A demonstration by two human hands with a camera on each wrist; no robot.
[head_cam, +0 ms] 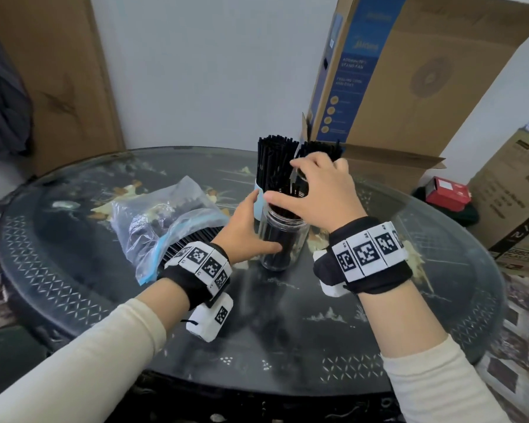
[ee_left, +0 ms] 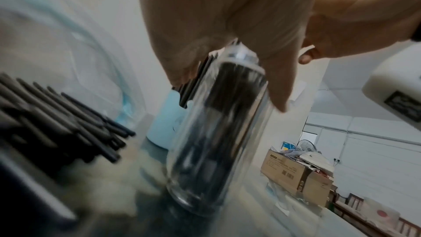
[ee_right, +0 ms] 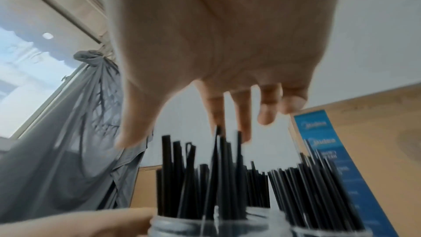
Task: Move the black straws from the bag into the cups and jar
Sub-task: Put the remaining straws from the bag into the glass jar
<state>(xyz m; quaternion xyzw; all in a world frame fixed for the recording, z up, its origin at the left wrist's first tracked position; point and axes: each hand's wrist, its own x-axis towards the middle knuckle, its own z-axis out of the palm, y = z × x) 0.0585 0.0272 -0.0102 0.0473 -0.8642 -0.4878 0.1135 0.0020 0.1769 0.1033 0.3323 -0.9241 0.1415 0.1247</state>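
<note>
A clear jar (head_cam: 280, 239) packed with black straws (ee_right: 196, 177) stands upright at the table's middle. My left hand (head_cam: 245, 227) grips its left side, thumb across the front. Just above the jar's mouth, my right hand (head_cam: 303, 187) hovers with spread fingers, whose fingertips (ee_right: 244, 132) touch the straw tops. Behind the jar, a light blue cup (head_cam: 258, 203) holds a bundle of straws (head_cam: 272, 160). To its right, a clear cup's straws (head_cam: 321, 148) show behind my right hand. At the left lies a clear zip bag (head_cam: 162, 221) with more straws (head_cam: 193, 242) poking out of its open end.
The round dark glass table (head_cam: 74, 300) is bare in front of the jar. A tall cardboard fan box (head_cam: 409, 71) leans behind the cups. Another carton (head_cam: 516, 209) and a red box (head_cam: 449, 190) sit off the table's right edge.
</note>
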